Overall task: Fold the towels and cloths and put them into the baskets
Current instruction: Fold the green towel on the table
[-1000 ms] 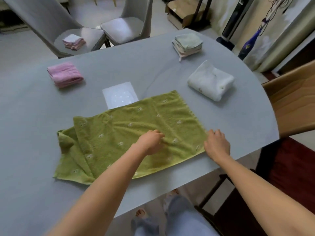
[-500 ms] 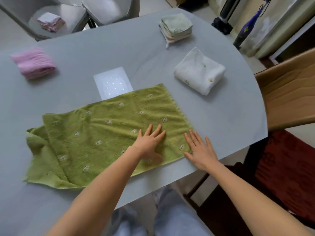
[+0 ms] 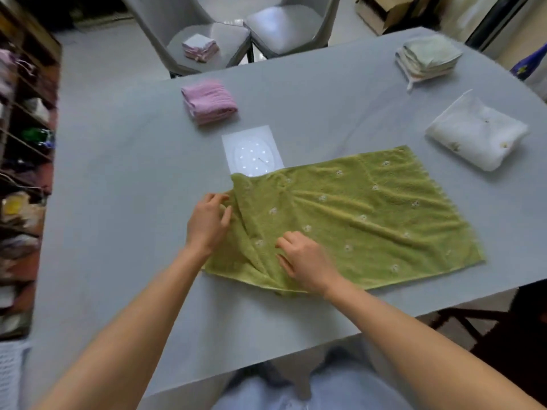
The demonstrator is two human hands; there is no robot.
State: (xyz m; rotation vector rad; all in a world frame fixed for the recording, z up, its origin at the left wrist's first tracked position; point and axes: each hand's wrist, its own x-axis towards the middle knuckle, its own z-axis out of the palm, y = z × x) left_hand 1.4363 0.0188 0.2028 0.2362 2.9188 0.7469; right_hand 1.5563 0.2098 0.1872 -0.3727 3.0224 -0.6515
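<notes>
— Green towel?
— Spread flat near the front edge of the grey counter, left end bunched and folded over.
— Left hand?
— At the towel's left end, fingers curled, pinching the raised fold.
— Right hand?
— On the towel near its front left corner, fingers bent and pinching a crease, slightly blurred.
— Elsewhere on the counter?
— Folded pink cloth toward the far edge, left of centre. White sheet just behind the towel, front edge tucked under it. Folded white towel by the right edge. Stack of pale folded cloths at the far right corner.
— Beyond the far edge?
— Two grey chairs, with a small stack of folded cloths on the left seat.
</notes>
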